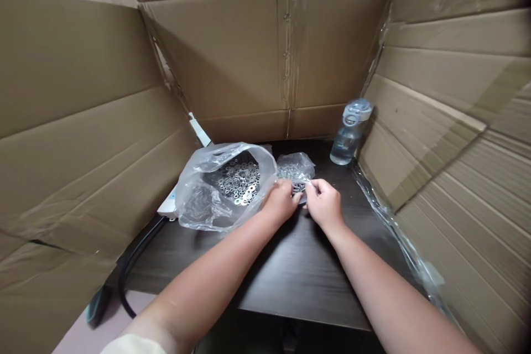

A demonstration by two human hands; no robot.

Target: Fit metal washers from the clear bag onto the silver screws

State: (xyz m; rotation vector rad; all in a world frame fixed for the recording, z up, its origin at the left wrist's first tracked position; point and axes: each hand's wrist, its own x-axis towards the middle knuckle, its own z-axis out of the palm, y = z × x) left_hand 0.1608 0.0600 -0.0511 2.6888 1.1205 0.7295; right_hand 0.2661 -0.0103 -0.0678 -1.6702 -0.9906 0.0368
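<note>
Right grip: the right hand (pixel 326 204) is narrow, thumb and forefinger pinched on the near right edge of the small bag (pixel 305 160).
Left grip: the left hand (pixel 282 200) is narrow, with its thumb at the near left edge of the same bag; whether it pinches the film cannot be told, as its fingers are partly hidden.
Small bag: directly ahead of and between both grips, on the counter (pixel 290 265); it holds small metal parts (pixel 290 170), too small to identify.
Large bag: the clear large bag (pixel 203 207) lies just left of the left grip, mouth wide, with metal washers (pixel 238 181) inside.
Opening stage: judged complete on the large bag; on the small bag a gap shows between the grips, so opening is judged complete or nearly so.
Contents stage: judged outstanding; both bags hold parts, and no part is visible in either grip, though the fingers could conceal one.
Bottle: the water bottle (pixel 347 135) stands beyond and to the right of the right grip.
</note>
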